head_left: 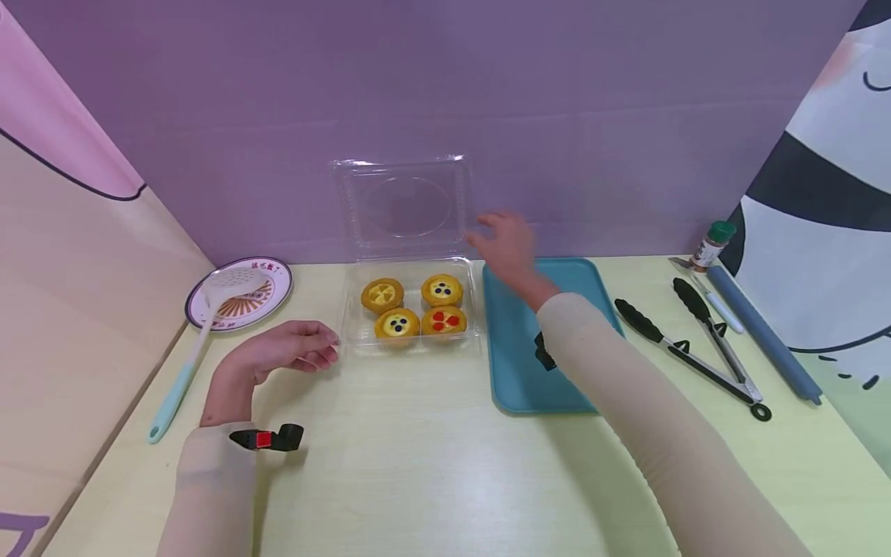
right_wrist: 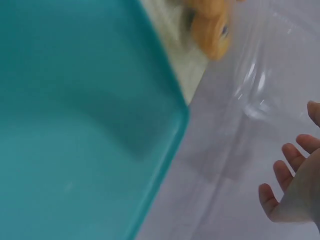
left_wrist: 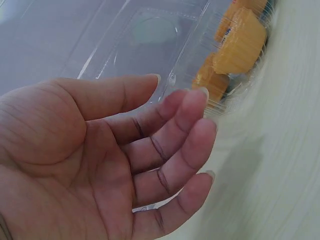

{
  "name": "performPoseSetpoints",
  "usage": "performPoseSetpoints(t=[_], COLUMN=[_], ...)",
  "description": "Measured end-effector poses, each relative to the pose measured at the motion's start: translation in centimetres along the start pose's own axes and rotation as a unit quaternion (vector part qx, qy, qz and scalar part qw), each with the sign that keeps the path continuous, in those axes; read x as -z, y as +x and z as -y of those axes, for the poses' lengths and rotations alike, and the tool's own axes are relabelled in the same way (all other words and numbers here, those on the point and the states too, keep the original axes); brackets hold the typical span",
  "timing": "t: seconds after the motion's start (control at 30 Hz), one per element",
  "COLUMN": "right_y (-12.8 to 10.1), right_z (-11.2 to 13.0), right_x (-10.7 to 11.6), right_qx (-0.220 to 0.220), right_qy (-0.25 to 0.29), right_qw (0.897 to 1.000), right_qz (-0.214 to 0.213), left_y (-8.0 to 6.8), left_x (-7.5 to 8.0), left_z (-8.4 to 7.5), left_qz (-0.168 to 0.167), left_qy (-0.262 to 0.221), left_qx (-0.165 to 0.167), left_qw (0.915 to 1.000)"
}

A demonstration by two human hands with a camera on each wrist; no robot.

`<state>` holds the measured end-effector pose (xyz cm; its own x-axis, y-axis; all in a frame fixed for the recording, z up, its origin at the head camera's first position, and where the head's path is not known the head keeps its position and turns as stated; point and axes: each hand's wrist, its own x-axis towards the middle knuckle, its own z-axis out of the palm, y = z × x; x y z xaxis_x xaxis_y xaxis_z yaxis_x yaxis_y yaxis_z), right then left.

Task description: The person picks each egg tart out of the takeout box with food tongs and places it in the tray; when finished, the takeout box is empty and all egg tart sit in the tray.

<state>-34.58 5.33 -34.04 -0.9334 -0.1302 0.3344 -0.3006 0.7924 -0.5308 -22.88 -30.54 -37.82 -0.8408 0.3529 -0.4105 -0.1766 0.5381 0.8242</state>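
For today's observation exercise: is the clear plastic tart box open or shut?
Open. The clear box has its lid standing upright behind the base, leaving the four tarts uncovered.

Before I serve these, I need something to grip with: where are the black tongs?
In the head view the black tongs lie on the table's right side, between the teal tray and the blue-grey rod.
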Motion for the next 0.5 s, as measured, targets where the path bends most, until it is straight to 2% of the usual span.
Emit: performPoseSetpoints(t=[0.23, 0.33, 0.5], right_y=[0.2, 0.3, 0.6], right_z=[-2.7, -2.7, -2.6], right_x=[-0.2, -0.6, -1.5], right_qx=[-0.064, -0.093, -0.116], right_qy=[0.016, 0.035, 0.07], right_qw=[0.995, 0.99, 0.982], right_qz=[0.07, 0.099, 0.13], left_y=[-0.2, -0.3, -0.4], left_x=[0.2, 0.2, -0.1], left_z=[0.0, 0.0, -0.1], left_qz=[0.004, 0.011, 0.017], left_qy=[0.006, 0.006, 0.0], left_qx=[0.007, 0.008, 0.006], left_qw=[1.0, 0.9999, 0.9998])
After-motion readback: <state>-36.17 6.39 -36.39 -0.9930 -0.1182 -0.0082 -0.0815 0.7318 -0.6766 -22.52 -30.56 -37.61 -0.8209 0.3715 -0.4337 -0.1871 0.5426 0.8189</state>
